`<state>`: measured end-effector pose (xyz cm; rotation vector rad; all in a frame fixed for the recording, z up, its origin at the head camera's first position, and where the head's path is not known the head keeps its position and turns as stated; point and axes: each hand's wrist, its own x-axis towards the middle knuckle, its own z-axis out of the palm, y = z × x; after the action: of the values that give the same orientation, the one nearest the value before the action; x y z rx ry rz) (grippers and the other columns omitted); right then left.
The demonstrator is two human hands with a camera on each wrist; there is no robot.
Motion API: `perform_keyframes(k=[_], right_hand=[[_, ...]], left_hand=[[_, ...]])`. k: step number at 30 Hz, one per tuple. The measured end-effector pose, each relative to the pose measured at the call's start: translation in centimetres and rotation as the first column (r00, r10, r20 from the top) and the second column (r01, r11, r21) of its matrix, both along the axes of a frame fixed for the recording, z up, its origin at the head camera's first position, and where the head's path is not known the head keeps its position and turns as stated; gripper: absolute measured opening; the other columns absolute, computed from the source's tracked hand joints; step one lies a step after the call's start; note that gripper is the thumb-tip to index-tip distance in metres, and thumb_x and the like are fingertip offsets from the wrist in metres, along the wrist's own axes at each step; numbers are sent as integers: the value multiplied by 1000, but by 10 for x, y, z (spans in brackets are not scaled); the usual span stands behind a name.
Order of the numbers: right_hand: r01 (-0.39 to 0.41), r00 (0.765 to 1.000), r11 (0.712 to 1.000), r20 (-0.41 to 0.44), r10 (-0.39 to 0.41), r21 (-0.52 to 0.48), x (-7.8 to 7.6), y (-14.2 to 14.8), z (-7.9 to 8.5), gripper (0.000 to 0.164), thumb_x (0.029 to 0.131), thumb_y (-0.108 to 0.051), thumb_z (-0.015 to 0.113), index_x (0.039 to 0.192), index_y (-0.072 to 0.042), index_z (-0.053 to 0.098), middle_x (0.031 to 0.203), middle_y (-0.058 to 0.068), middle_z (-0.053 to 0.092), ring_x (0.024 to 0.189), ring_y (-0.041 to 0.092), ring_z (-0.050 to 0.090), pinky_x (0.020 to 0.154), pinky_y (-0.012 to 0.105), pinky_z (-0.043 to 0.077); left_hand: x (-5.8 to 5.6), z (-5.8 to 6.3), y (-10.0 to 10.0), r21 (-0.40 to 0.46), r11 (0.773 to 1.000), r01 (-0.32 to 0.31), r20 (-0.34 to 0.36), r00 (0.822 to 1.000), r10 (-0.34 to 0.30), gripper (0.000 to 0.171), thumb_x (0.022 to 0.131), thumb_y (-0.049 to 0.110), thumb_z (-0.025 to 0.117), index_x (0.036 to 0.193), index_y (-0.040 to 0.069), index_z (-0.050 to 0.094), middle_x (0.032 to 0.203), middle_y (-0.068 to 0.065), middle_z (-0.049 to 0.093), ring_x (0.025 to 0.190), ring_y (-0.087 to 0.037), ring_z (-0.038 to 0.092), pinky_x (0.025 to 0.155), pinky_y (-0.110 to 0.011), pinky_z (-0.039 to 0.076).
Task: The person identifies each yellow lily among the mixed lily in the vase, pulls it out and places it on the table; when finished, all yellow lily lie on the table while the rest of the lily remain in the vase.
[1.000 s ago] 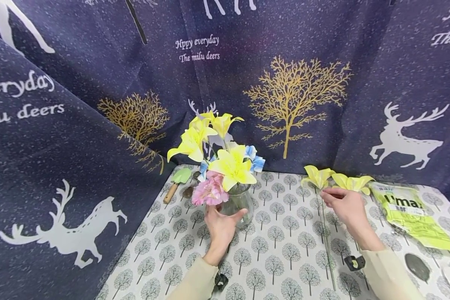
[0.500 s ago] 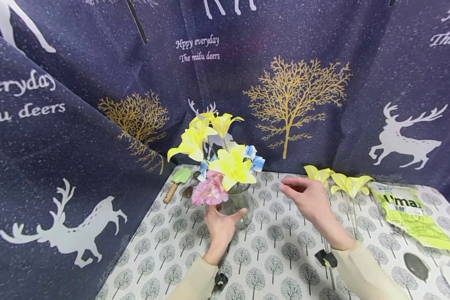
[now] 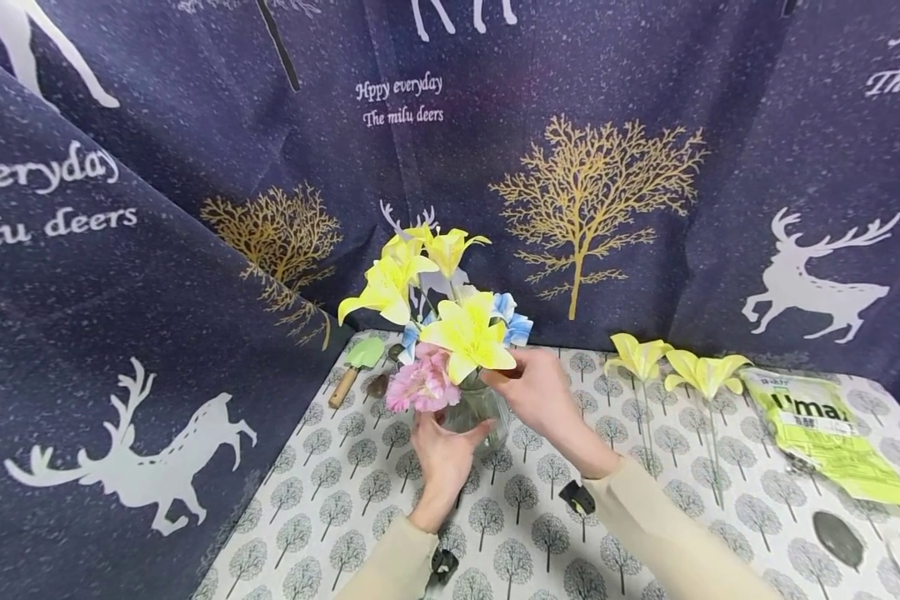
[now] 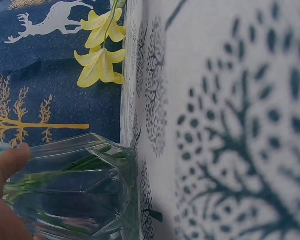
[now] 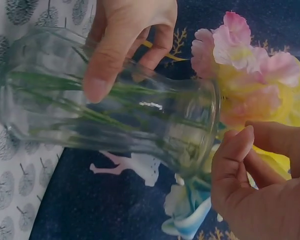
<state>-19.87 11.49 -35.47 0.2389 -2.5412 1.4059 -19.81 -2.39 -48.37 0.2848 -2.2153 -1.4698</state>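
Note:
My left hand grips the side of a clear glass vase, its thumb lying across the glass in the right wrist view. Green stems show through the vase wall. Yellow lilies, a pink flower and blue-and-white flowers rise from the mouth. My right hand is at the rim, just under the front yellow lily. Its thumb and fingertips are bent close together there in the right wrist view; I cannot tell whether a stem is between them.
Two more yellow lilies lie on the tree-print cloth at the right. Beside them are a green-and-white bag and a dark flat stone-like object. A small green trowel lies behind left. A dark deer-print curtain hangs at the back.
My right hand has moved left from the lilies lying at the right to the vase rim. My left hand has stayed on the vase.

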Motion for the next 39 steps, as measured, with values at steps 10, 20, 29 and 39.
perform_keyframes(k=[10,20,29,39], right_hand=[[77,996,996,-43,-75,42,-17,-20,4,6,80,-16,75,85,-12,73,66,3,67,60,16,55,58,26,46],[89,995,993,-48,-86,74,-26,-32,6,17,82,-12,75,99,-14,72,80,3,75,75,19,66,70,30,53],[121,991,988,-69,-114,98,-31,-38,3,7,87,-9,69,87,-15,73,68,2,73,67,19,64,63,27,49],[142,990,989,-13,-141,40,-29,-36,2,4,80,-15,70,80,-17,74,70,1,75,68,16,68,65,28,53]], left_hand=[[0,0,-1,-4,1000,5,-21,1000,-6,98,46,41,101,132,17,61,132,-8,68,124,-31,63,109,-49,48],[1,2,-1,-3,1000,3,-21,1000,-3,99,47,38,101,134,17,59,133,-10,67,126,-34,61,112,-52,45],[2,3,-1,22,999,26,-28,999,-25,99,50,35,101,137,20,55,134,-9,66,127,-33,60,113,-51,46],[2,2,-1,41,999,35,-22,999,-34,99,51,35,100,137,20,54,136,-8,65,129,-32,59,113,-52,45]])
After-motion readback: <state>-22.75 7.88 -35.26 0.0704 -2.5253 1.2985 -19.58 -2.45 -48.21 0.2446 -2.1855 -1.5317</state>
